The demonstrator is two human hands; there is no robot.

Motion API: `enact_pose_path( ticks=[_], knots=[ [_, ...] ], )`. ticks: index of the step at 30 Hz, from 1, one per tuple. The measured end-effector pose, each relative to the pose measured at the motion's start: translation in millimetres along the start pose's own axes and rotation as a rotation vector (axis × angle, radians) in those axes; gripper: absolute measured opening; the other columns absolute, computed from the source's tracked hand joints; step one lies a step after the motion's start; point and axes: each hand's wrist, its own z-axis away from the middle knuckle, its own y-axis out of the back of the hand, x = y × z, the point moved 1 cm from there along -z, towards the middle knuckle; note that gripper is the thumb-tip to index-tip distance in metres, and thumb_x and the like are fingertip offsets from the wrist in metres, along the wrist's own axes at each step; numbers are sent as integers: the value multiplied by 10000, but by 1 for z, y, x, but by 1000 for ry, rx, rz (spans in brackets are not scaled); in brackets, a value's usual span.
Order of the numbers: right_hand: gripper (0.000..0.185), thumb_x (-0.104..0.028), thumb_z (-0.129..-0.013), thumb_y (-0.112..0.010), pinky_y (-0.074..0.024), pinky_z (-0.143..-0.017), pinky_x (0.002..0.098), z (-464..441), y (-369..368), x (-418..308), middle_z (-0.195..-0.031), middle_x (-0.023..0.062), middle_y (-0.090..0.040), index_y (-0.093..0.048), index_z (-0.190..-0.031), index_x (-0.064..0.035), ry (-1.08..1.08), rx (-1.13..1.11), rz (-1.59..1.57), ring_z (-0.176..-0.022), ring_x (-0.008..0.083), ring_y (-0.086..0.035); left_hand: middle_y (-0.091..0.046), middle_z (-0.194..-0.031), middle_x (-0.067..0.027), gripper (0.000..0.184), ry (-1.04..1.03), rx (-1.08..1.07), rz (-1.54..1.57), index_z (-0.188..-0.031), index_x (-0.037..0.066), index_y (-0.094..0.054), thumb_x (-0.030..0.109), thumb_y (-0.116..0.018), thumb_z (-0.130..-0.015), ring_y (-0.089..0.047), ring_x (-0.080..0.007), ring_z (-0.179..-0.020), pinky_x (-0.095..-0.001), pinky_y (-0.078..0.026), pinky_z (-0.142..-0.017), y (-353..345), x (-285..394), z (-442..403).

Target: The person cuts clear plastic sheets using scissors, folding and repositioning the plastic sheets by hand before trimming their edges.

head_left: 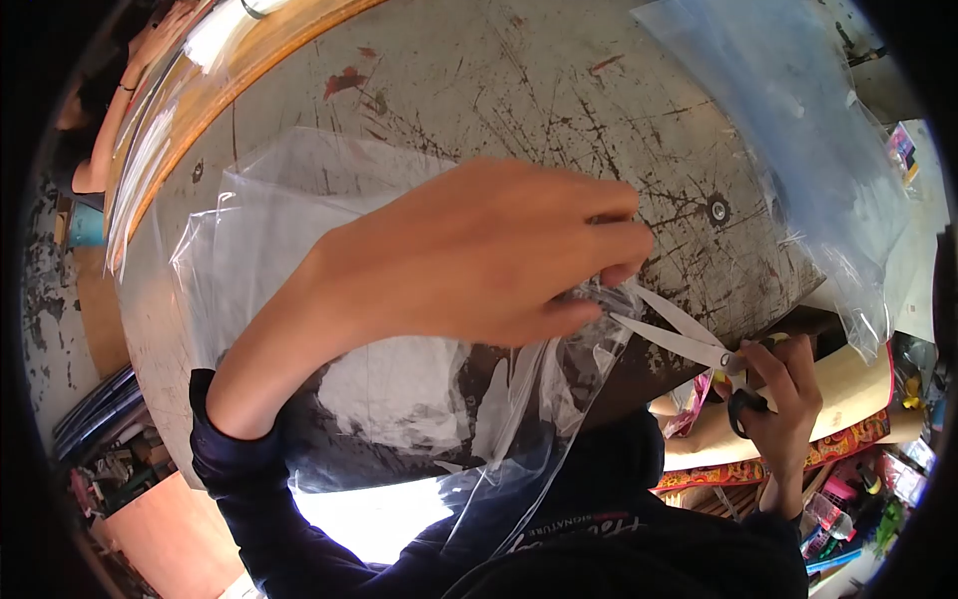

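My left hand reaches over the scratched tabletop with its fingers bent and closed on the gathered edge of a clear plastic sheet. The sheet spreads beneath my wrist and hangs past the near table edge toward my lap. At the right, my right hand grips the black handles of a pair of scissors. The blades are parted and point left, with their tips at the plastic just beside my left fingertips. Whether the blades touch the plastic I cannot tell.
Bluish clear plastic lies over the table's right side. Stacked sheets stand along a wooden edge at the upper left, with another person's arm behind. Below right are a rolled tan sheet and assorted small items.
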Motion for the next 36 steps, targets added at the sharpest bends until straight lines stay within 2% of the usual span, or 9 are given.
enact_pose_path(
  ticks=[3,10,13,16,18,20,23,26,36],
  knots=[
    [517,-12,-488,-760,-435,-629,366,0,-1,1,-806,78,-490,-628,-984,-64,3,-5,3,-753,265,-495,-524,-754,-6,190,39,-94,131,-806,91,-548,178,-696,-725,-583,-189,-656,-327,-441,-544,-2,-8,-2],
    [513,-8,-505,-763,-426,-629,363,0,-2,1,-804,84,-488,-623,-996,-53,24,-4,9,-755,269,-488,-572,-740,-10,148,2,-75,156,-800,69,-599,169,-690,-741,-593,-174,-657,-301,-447,-553,1,-13,-3],
    [522,4,-506,-765,-422,-626,366,-1,-2,1,-792,86,-492,-619,-1005,-45,40,0,-7,-744,267,-485,-576,-753,-15,152,15,-95,137,-805,57,-603,146,-703,-732,-595,-164,-665,-294,-443,-559,7,-17,-2],
    [531,10,-509,-768,-421,-624,363,-1,0,1,-780,85,-499,-615,-1015,-41,31,-4,-17,-733,267,-487,-581,-763,-18,172,18,-164,290,-824,50,-610,126,-722,-718,-588,-142,-673,-281,-437,-563,21,-29,4],
    [575,93,-520,-749,-458,-617,311,-1,1,3,-851,82,-531,-604,-1058,-48,76,-37,22,-764,230,-543,-583,-778,-13,214,-25,-184,271,-846,47,-622,124,-748,-691,-583,-126,-682,-254,-442,-572,24,-32,5],
    [555,48,-517,-761,-438,-611,330,-2,-1,0,-809,79,-516,-609,-1042,-47,69,-6,11,-739,240,-516,-593,-784,-12,217,51,-224,238,-834,52,-638,125,-763,-672,-581,-113,-694,-224,-449,-592,23,-29,4],
    [536,2,-517,-773,-415,-597,345,-3,-2,-3,-760,74,-496,-617,-1027,-49,60,29,4,-708,243,-489,-607,-782,-12,171,51,-210,317,-812,38,-648,124,-744,-699,-583,-108,-701,-224,-459,-612,22,-40,5],
    [531,-1,-521,-774,-410,-582,337,-6,0,-5,-750,69,-488,-622,-1026,-57,74,37,19,-696,231,-489,-657,-809,-51,183,74,-301,504,-942,31,-651,182,-644,-839,-601,-120,-693,-249,-464,-607,22,-45,6],
    [580,50,-477,-728,-406,-564,336,-16,1,-12,-728,59,-465,-632,-1039,-61,187,54,96,-669,209,-487,-626,-769,-23,155,55,-279,526,-922,30,-659,151,-658,-825,-535,-92,-643,-244,-429,-575,20,-45,6]
  ],
)
